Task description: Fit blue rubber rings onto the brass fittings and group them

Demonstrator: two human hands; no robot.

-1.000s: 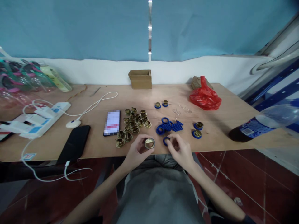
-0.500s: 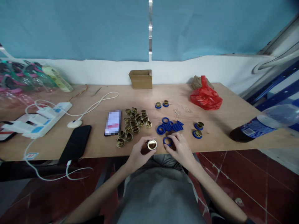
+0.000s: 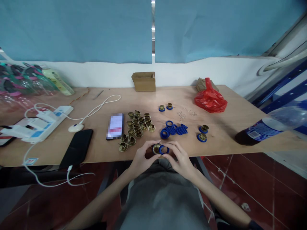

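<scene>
My left hand (image 3: 143, 158) grips a round brass-coloured metal fitting (image 3: 156, 148) between thumb and fingers at the table's front edge. Close beside it, my right hand (image 3: 179, 159) pinches a blue ring (image 3: 164, 149), which partly overlaps the fitting in view; whether the two touch I cannot tell. To the left lies a cluster of similar brass fittings (image 3: 138, 132). Ahead of my right hand is a pile of blue rings (image 3: 172, 129). Two fittings with blue rings (image 3: 202, 137) sit on the right, and two more ringed fittings (image 3: 161, 108) stand farther back.
A phone with a lit screen (image 3: 115, 126), a dark phone (image 3: 76, 147) and a white power strip (image 3: 51, 123) lie left. At the back are a cardboard box (image 3: 144, 82) and a red plastic bag (image 3: 211, 100). A soda bottle (image 3: 260, 130) lies on the right. Thin clear loops (image 3: 181, 115) lie mid-table.
My right hand has moved left with the blue ring, bringing it up to the fitting. The fitting in my left hand has tilted, and my left hand is nearly in place.
</scene>
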